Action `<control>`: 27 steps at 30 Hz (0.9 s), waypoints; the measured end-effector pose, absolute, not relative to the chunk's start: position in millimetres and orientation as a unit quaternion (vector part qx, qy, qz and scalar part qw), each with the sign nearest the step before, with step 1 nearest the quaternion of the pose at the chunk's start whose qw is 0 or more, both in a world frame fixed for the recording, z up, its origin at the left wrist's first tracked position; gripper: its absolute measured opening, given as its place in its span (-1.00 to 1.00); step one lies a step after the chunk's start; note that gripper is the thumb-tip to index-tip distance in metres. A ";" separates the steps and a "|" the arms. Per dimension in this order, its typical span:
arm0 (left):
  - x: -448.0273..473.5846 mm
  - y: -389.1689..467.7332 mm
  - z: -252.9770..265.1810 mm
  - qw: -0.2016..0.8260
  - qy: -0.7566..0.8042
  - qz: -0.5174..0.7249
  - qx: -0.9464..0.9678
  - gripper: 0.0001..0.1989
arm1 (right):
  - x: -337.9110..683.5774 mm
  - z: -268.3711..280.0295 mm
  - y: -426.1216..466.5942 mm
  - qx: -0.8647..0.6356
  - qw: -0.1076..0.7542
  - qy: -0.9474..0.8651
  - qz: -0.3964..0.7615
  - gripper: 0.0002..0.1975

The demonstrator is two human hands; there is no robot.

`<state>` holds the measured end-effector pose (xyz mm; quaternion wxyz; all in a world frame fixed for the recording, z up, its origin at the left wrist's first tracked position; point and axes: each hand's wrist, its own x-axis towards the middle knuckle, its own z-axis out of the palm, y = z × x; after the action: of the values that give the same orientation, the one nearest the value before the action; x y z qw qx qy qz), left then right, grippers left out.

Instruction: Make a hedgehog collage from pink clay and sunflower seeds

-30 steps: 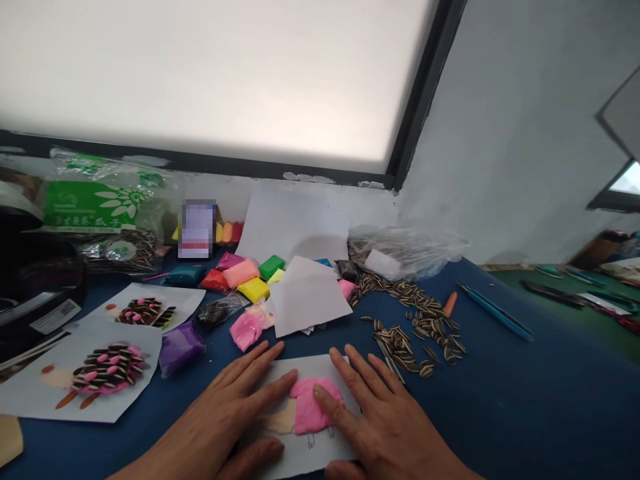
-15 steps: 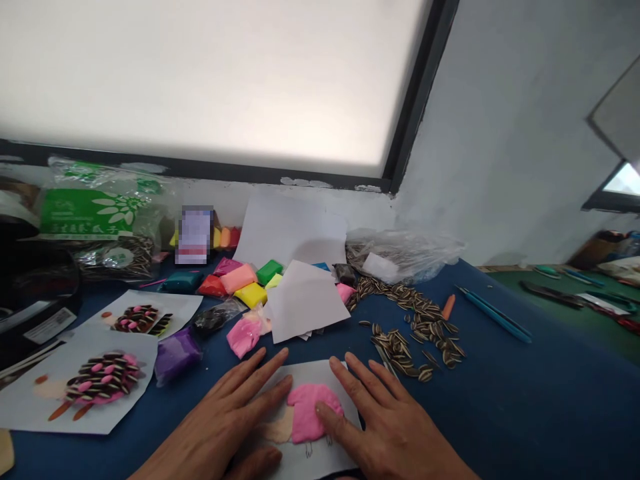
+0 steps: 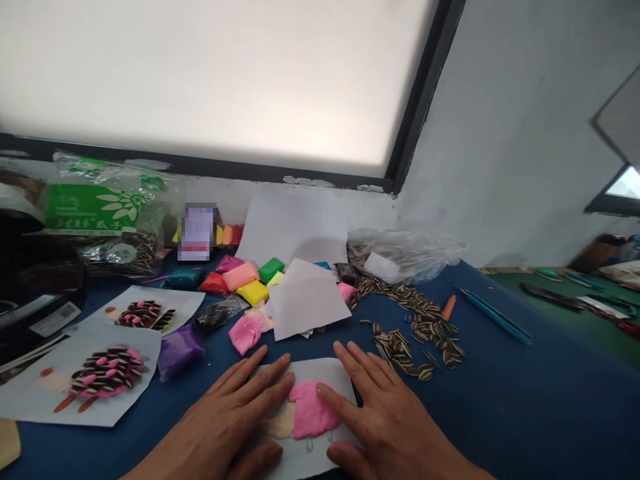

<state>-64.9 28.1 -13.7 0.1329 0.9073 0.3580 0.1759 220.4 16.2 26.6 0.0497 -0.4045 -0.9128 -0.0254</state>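
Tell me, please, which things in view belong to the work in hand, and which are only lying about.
Belong to the work:
- pink clay
- beige clay
- marked paper sheet between left hand and right hand
- sunflower seeds, probably: the nearer animal picture bears some

Seem just lying about:
- purple clay packet
- green clay packet
- blue pointed tool

Blue tabletop (image 3: pixel 520 413), busiest at the back and left.
In the foreground a white sheet (image 3: pixel 320 369) lies flat. Beyond it sit small coloured packets (image 3: pixel 253 291) and loose white papers (image 3: pixel 310 300), with a pink packet (image 3: pixel 245 333), a black packet (image 3: pixel 217 316) and a purple packet (image 3: pixel 180 353) nearer. Two decorated sheets (image 3: pixel 30 400) overlap at left. Striped seeds (image 3: pixel 425 313) spread loosely at right, near an orange stick (image 3: pixel 449 307) and a blue pen (image 3: pixel 495 317). A green-labelled bag (image 3: pixel 93 207) stands back left; a clear bag (image 3: pixel 425 250) lies back right.
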 end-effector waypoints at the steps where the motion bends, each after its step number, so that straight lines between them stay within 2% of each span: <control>1: -65.1 28.1 -13.7 0.126 0.358 0.170 0.909 -0.40 | 220.5 27.9 16.4 -0.412 0.046 -0.910 -0.021 -0.44; 5: -63.1 29.6 -10.7 0.099 0.354 0.148 0.918 -0.38 | 226.0 21.7 17.2 -0.394 0.042 -0.917 -0.034 -0.39; 10: -61.1 30.5 -9.3 0.086 0.353 0.145 0.920 -0.34 | 233.9 6.4 18.7 -0.353 0.087 -0.923 -0.124 -0.29; 16: -62.7 30.1 -13.4 0.091 0.356 0.138 0.920 -0.39 | 234.0 5.8 16.6 -0.320 0.117 -0.923 -0.182 -0.24; 18: -62.8 30.1 -13.2 0.098 0.361 0.137 0.917 -0.39 | 232.3 6.1 15.2 -0.309 0.126 -0.922 -0.197 -0.32; 22: -61.7 29.2 -11.8 0.118 0.364 0.151 0.912 -0.40 | 224.0 5.4 13.1 -0.297 0.169 -0.914 -0.218 -0.71; 27: -61.4 26.3 -11.9 0.143 0.374 0.160 0.902 -0.40 | 210.6 0.6 11.3 -0.298 0.243 -0.902 -0.200 -0.84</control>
<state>-61.4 26.3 -11.9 0.1430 0.9022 0.3739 0.1604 210.6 11.3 0.6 0.2425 -0.2977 -0.9015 -0.1995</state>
